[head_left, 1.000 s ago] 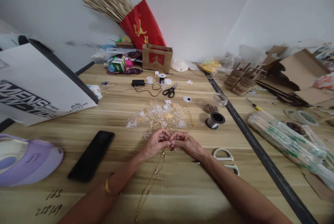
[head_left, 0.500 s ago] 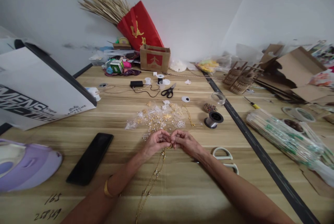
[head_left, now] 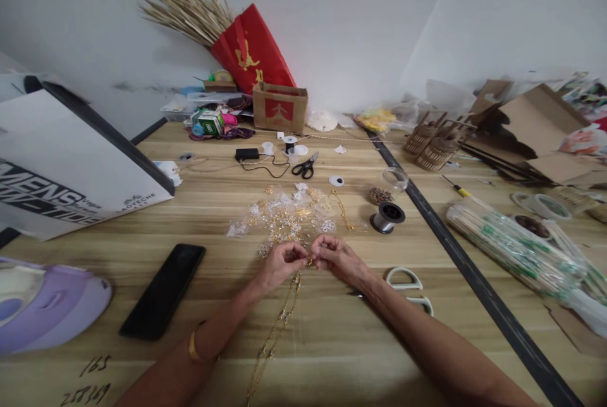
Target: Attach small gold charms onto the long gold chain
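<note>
My left hand and my right hand meet at the middle of the table, fingertips pinched close together. Between them is the end of a beaded gold chain, which hangs from my fingers and trails down over the tabletop toward the near edge. Small clear and gold beads are strung along it. A tiny gold piece shows at the fingertips, but its shape is too small to make out. Just beyond my hands lies a spread of clear and gold beads on and among small plastic bags. A short gold chain rests right of them.
Pale-handled scissors lie partly under my right forearm. A wire spool and a bead heap stand to the right. Black scissors lie farther back. At left are a phone and a white box.
My fingertips have shifted slightly at the chain's end, with a small gap opening between the two hands. The chain hangs almost as before, and the view has moved a little.
</note>
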Demonstrator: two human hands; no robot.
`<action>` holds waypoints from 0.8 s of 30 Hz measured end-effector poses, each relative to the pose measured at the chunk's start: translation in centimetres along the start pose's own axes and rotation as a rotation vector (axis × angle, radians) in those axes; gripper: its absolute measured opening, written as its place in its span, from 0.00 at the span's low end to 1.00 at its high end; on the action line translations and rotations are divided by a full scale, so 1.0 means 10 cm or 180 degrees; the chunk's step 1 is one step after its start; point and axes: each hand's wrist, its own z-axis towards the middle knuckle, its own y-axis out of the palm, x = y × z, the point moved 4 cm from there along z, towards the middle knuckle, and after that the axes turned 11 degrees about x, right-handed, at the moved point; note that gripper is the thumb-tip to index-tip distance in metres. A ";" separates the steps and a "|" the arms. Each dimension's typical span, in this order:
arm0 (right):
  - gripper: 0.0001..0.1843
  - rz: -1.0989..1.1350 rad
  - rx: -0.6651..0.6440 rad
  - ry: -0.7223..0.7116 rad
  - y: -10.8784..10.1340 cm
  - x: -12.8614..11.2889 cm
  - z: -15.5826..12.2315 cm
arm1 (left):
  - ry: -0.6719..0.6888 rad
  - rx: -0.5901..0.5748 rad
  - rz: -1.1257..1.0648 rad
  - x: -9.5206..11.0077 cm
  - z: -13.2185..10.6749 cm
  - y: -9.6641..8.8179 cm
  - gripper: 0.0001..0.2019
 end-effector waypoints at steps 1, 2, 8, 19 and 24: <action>0.11 0.0016 -0.0002 -0.0023 -0.01 0.00 0.00 | -0.0013 0.0005 -0.0010 0.00 0.00 0.00 0.08; 0.11 0.0034 -0.0008 -0.0041 -0.01 0.00 0.01 | -0.0029 0.0006 -0.0019 0.00 0.00 -0.01 0.08; 0.11 0.0172 -0.0009 0.0014 -0.01 0.01 0.01 | -0.0123 0.0093 0.0077 0.05 0.00 -0.03 0.07; 0.13 0.0200 0.0116 0.0056 -0.05 0.02 0.03 | -0.0296 0.0044 0.0019 0.03 0.00 -0.01 0.12; 0.12 0.0186 0.0095 0.0069 -0.04 0.01 0.03 | -0.0259 0.0076 0.0001 0.04 0.00 -0.01 0.09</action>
